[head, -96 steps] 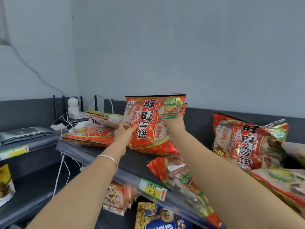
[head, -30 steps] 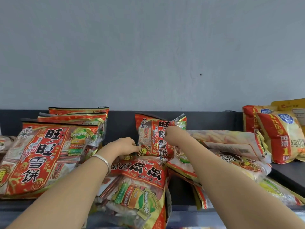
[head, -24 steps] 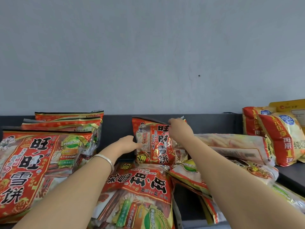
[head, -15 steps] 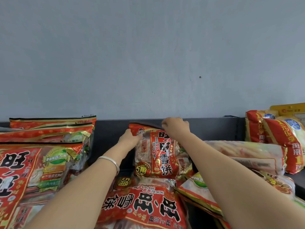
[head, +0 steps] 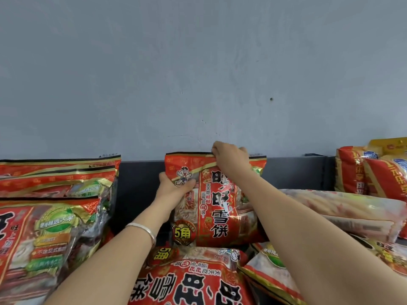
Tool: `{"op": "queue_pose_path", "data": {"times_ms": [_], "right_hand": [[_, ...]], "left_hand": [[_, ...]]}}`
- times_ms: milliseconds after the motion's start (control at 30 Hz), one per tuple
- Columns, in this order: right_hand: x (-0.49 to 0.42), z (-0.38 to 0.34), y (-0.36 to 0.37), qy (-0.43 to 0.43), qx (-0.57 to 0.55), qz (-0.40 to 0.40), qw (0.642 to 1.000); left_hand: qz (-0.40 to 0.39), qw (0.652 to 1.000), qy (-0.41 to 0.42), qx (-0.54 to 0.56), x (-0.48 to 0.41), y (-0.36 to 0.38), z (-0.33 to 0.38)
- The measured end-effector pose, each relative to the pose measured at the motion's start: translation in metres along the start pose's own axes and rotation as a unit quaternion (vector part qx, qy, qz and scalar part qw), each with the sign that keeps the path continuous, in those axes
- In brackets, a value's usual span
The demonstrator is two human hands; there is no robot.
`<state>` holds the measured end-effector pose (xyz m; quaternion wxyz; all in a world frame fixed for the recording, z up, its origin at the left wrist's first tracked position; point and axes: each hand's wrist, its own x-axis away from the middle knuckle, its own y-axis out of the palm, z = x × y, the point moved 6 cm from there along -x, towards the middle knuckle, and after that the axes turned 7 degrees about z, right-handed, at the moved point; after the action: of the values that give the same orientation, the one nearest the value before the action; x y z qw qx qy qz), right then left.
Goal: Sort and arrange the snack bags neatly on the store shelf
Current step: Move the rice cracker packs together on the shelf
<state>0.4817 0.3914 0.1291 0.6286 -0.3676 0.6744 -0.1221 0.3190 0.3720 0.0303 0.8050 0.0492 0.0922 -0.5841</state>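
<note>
Held a red snack bag (head: 217, 208) upright at centre, close before the dark back panel (head: 141, 183) of the shelf, printed front facing the camera. Gripped its left edge just below the top corner with the left hand (head: 174, 187), thumb curled onto the cartoon figure on the front, remaining fingers hidden behind the bag. Pinched its black-edged top seam from above with the right hand (head: 230, 158), fingers bent over the strip. Wore a silver bangle (head: 145, 230) on the left wrist.

Met at its lower edge a second red bag (head: 189, 280) lying flat in the foreground, print upside down to the camera; possibly rested on it, the contact line being too crowded to tell.

Noted to the left, across a gap of bare panel, a row of larger red bags (head: 55, 216) standing one behind another. Noted to the right, behind the right forearm, a pale bag (head: 343, 208) laid on its side over further bags, one with a green badge (head: 271, 263). Noted at far right, upright against the panel, red-and-yellow bags (head: 356, 172). Backed throughout by a plain grey-blue wall (head: 198, 73).
</note>
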Motion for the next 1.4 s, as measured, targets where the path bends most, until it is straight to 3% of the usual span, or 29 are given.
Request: {"op": "queue_pose_path", "data": {"times_ms": [100,233,400,533,733,767,833,933,1000,1133,1300,1400], "right_hand": [[0.005,-0.005,0.003,-0.009,0.001,0.032,0.999],[0.006,-0.027,0.007,-0.023,-0.032,0.045,0.998],[0.004,-0.056,0.025,-0.041,-0.061,-0.035,0.997],[0.015,-0.061,0.035,-0.070,-0.029,-0.051,0.996],[0.033,-0.055,0.006,-0.104,-0.068,0.012,0.992],[0.037,-0.054,0.005,-0.107,-0.089,-0.030,0.990],[0.054,-0.053,0.012,-0.113,-0.114,-0.189,0.969],[0.096,-0.050,0.020,-0.116,-0.090,-0.413,0.899],[0.122,-0.049,0.022,-0.089,-0.063,-0.496,0.862],[0.156,-0.052,0.023,-0.089,0.015,-0.534,0.841],[0.176,-0.049,0.037,0.085,-0.151,-0.571,0.803],[0.172,-0.049,0.041,0.103,-0.207,-0.522,0.821]], "left_hand": [[0.013,1.000,0.024,-0.013,-0.002,-0.006,0.001],[0.094,0.994,0.047,-0.034,-0.004,-0.028,0.004],[0.230,0.970,0.027,-0.081,-0.005,-0.066,-0.002],[0.253,0.960,-0.005,-0.117,-0.003,-0.074,-0.005],[0.322,0.920,0.112,-0.195,0.025,-0.073,0.033],[0.315,0.913,0.128,-0.226,0.030,-0.071,0.038],[0.269,0.910,0.124,-0.291,0.036,-0.065,0.040],[0.141,0.926,0.053,-0.345,0.045,-0.056,0.023],[0.058,0.930,0.024,-0.362,0.058,-0.052,0.012],[-0.040,0.891,-0.021,-0.452,0.092,-0.060,-0.005],[-0.047,0.843,-0.111,-0.525,0.118,-0.087,-0.028],[-0.022,0.840,-0.139,-0.525,0.128,-0.092,-0.029]]}}
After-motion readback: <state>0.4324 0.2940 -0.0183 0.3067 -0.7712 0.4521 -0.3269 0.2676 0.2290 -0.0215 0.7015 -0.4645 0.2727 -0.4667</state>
